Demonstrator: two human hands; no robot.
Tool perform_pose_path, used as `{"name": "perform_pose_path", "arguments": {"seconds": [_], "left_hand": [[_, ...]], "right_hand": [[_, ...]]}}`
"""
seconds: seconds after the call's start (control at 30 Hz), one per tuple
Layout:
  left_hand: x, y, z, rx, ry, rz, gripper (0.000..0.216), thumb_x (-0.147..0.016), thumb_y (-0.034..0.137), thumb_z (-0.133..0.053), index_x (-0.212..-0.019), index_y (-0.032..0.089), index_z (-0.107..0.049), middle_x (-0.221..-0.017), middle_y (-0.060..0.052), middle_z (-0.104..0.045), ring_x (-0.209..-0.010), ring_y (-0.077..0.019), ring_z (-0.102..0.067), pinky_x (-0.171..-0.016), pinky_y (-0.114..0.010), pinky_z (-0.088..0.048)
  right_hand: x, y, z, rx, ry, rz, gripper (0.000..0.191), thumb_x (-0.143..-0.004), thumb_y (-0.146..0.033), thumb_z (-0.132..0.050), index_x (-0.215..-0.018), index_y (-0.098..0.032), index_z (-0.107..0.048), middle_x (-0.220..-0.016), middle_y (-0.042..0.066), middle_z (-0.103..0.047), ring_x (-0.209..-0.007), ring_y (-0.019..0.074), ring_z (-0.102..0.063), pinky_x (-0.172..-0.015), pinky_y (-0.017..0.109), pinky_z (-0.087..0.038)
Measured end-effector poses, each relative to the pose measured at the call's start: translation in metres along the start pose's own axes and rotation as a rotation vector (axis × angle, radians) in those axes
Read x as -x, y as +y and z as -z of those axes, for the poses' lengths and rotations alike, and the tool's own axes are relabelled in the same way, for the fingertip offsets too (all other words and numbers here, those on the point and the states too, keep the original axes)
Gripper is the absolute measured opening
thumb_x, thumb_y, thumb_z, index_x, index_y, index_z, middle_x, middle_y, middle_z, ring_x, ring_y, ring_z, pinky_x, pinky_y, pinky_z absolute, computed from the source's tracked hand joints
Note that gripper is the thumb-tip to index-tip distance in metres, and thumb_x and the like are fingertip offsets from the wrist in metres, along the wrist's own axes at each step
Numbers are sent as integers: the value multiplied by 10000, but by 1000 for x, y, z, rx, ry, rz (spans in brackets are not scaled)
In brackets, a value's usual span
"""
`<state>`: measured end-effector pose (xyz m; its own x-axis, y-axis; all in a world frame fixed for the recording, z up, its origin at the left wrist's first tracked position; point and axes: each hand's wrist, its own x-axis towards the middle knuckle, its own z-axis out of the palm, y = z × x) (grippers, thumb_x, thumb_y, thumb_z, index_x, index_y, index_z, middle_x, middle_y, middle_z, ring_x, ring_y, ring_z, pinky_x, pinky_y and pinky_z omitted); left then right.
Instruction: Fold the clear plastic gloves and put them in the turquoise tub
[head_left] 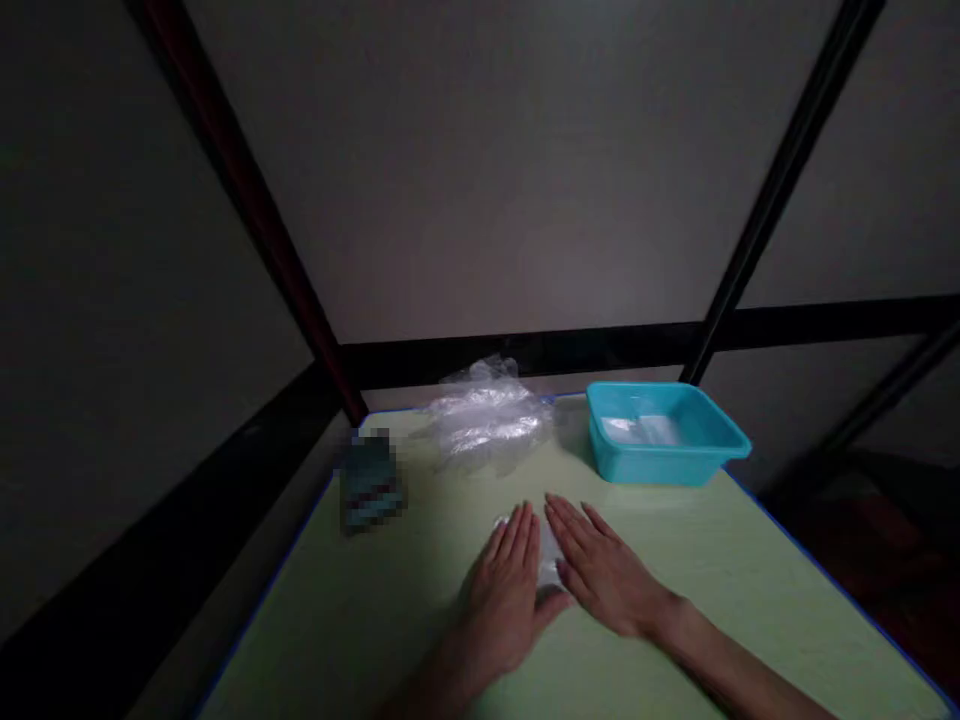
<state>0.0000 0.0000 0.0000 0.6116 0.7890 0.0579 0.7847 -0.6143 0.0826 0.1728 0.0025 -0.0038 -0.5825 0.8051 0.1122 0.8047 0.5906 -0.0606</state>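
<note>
On the table [750,600], left hand [504,590] and right hand [604,570], grips open, press clear plastic [550,558].

Open tabletop [712,570], with plastic heap [487,412] and teal tub [654,466] along far edge.

The pale green worktop [750,600] in front of me is flat and has a thin blue edging along its sides. At its far right corner stands a teal rectangular plastic tub [652,465], open at the top. Just left of it, at the far edge, lies a heap of crumpled clear plastic film [487,415]. Further left, near the far left corner, sits a dark blurred thing [370,483] that I cannot make out. Nearer to me, in the middle, a small piece of clear plastic [550,560] lies flat on the worktop. My left hand [506,590] and right hand [600,570] rest palm down on it, fingers spread forward.
</note>
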Motion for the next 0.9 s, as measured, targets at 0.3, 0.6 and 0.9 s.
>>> {"name": "perform_pose_path", "arguments": {"seconds": [0.3, 0.6, 0.9], "left_hand": [[17, -23, 11, -11, 0, -86, 780, -747, 509, -506, -1333, 119, -171, -1403, -128, -163, -1286, -230, -101, -1033, -411, -187], [14, -46, 25, -98, 49, -46, 723, -722, 372, -602, -1310, 151, -244, -1384, -132, -233, -1271, -258, -172, -1009, -457, -227], [16, -52, 18, -66, 245, 7, 488, -758, 58, -443, -1234, 145, -374, -1343, -121, -340, -1235, -242, -286, -978, -438, -308]], "right_hand": [[1, 5, 1, -191, 72, -14, 538, -858, -263, -319, -1351, -113, -166, -1370, 115, -270, -1253, 208, -222, -1026, 417, -188], [17, 4, 34, -636, 97, -128, 408, -861, -188, -320, -1265, -148, -284, -991, 82, -551, -895, 170, -514, -817, 314, -414], [37, -14, 46, -479, -13, 95, 258, -857, -213, -419, -1113, -195, -445, -913, 38, -559, -829, 149, -515, -733, 262, -414]]}}
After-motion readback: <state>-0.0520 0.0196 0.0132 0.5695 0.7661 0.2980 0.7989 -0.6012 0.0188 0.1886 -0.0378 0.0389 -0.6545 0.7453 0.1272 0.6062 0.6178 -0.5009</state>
